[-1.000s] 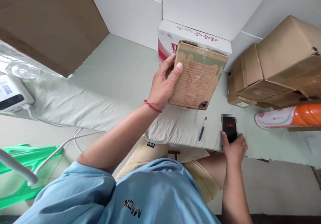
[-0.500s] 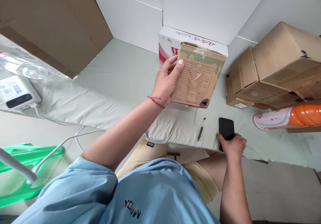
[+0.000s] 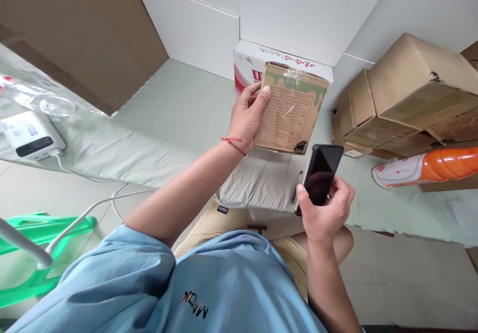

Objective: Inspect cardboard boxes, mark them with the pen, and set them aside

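My left hand grips the left edge of a small cardboard box, thumb on its printed face. This box has a green camouflage band, clear tape at the top and a torn hole in its lower right corner. In my right hand a black smartphone is held above the table edge, tilted, with its screen dark. Behind the phone lies a pen, partly hidden by it. A white and red carton stands behind the small box, against the wall.
Several brown cardboard boxes are stacked at the right, with an orange bottle lying before them. On the left are a large carton, a clear plastic bottle and a white device with a cable. A green stool stands below.
My right hand has lifted the smartphone off the table and brought it left and closer, covering part of the pen. My left hand still holds the box, almost unmoved.
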The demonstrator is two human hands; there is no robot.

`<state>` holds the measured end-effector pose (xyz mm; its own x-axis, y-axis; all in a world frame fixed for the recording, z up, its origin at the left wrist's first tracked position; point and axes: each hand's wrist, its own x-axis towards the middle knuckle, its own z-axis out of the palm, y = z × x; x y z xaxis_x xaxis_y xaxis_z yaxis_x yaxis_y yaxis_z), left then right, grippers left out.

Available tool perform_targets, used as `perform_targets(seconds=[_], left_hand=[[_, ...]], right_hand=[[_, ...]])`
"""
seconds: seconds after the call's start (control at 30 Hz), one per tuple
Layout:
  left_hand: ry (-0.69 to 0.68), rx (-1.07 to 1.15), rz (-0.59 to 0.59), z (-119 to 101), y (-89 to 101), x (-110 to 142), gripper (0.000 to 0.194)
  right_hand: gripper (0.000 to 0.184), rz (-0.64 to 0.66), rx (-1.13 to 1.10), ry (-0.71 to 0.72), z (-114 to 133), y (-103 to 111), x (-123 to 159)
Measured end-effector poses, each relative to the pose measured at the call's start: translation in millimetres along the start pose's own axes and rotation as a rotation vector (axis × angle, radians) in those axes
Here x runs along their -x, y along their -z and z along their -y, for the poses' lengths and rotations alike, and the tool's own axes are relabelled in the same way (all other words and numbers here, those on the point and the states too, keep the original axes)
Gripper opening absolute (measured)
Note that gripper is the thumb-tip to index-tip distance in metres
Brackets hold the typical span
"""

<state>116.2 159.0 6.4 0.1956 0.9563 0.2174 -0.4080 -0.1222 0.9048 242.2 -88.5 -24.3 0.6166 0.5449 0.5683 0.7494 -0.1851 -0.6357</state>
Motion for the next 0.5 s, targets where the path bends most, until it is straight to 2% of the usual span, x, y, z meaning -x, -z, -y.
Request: perform_targets(seconds=[0.07,0.17,0.33,0.5], left_hand=[[0.015,0.009,-0.021,0.1,-2.1,0.3,0.051],[0.049,0.0,-0.061,-1.1,-4.2,0.3,0.044],[0.082,-0.026,-0.094,-4.0,-5.4,0.7,0.037],[0.07,-0.031,-0.114,-2.4,-5.9,1.9,0.043]], right_hand=[[0.071,-0.012,-0.031,0.077,22.5,-9.5,-0.7],[0.069,-0.04,-0.05,0.124,37.9,-21.6,1.4],[0.072,-0.044,-0.049,0.098,39.3,-28.5,6.6],[0.07,-0.045,-0.049,0.111,41.3,-26.7,6.9]])
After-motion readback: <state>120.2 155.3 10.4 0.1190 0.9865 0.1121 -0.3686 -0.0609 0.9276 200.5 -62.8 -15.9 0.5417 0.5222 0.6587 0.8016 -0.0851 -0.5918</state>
